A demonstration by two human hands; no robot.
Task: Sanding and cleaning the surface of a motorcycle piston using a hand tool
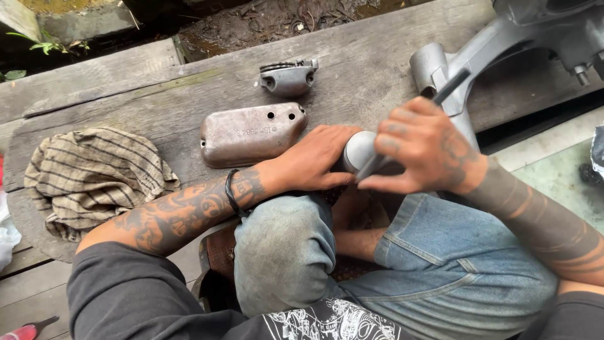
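- Head view: left hand (311, 160) wraps its grip around a rounded grey metal part (358, 150), held over the person's knee at the near edge of the wooden desk (113, 94).
- Right hand (428, 148) grips a dark rod-like tool (443, 91), its lower end against that part.
- Brown engine cover (251, 133) lies just left of the part; small grey casting (288, 77) beyond it; striped rag (88, 176) far left.

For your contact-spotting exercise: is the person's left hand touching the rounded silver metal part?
Touching. The head view shows the left hand wrapped around the rounded silver metal part, fingers pressed against its side with no gap.
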